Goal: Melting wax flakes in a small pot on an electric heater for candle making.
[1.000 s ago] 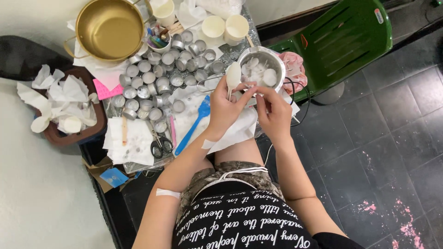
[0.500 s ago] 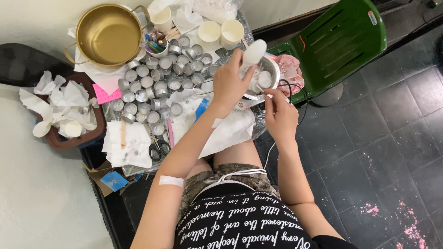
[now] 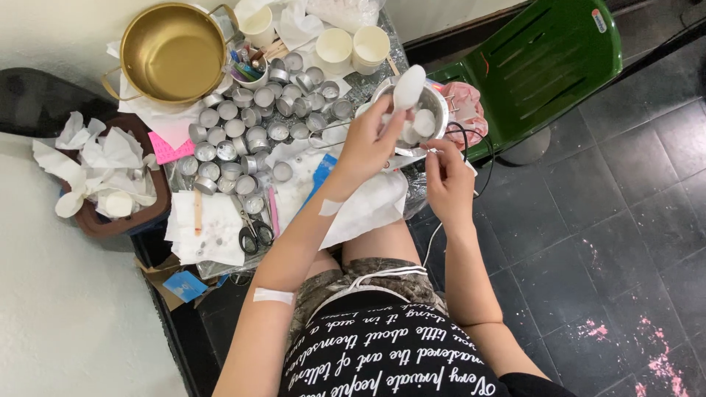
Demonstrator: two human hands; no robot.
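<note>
Your left hand point(image 3: 368, 143) gripped a white oval wax piece point(image 3: 408, 86), raised over the small round steel bowl point(image 3: 438, 103) of white wax chunks at the table's right edge. Your right hand point(image 3: 446, 180) stayed just below the bowl, fingers pinched together; on what, I couldn't tell.

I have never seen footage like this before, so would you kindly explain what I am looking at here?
This is one picture from a camera worn on a person's head, looking down at their own bare hands; there is no machine. The left hand holds a white spoon over a small metal bowl of white pieces. The right hand pinches something too small to identify. On the cluttered table lie many small metal cups, a gold pot, scissors and paper towels. A green chair stands beside it.
</note>
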